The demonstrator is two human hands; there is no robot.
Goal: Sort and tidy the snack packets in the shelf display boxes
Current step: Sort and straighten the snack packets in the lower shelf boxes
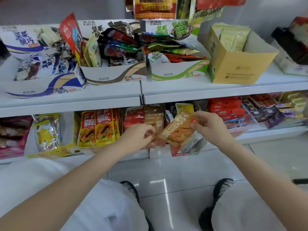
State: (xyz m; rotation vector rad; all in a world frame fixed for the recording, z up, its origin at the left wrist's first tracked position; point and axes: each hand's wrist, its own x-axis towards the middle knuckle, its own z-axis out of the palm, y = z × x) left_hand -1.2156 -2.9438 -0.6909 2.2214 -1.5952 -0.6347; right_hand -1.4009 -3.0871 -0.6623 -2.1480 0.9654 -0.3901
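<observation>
The right hand (208, 125) pinches an orange snack packet (178, 129) in a narrow grip; just left of it, the left hand (138, 134) clasps smaller packets (155, 139) at the lower shelf (116, 153).

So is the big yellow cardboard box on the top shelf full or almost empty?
Partly full: the yellow cardboard box holds pale green packets at its back-left; bare inner wall shows on the right.

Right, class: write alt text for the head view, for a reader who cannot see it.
A person's right hand holds an orange snack packet before the lower shelf, while the left hand reaches into packets there. On the upper shelf, display boxes hold jumbled packets beside a yellow carton.
</observation>
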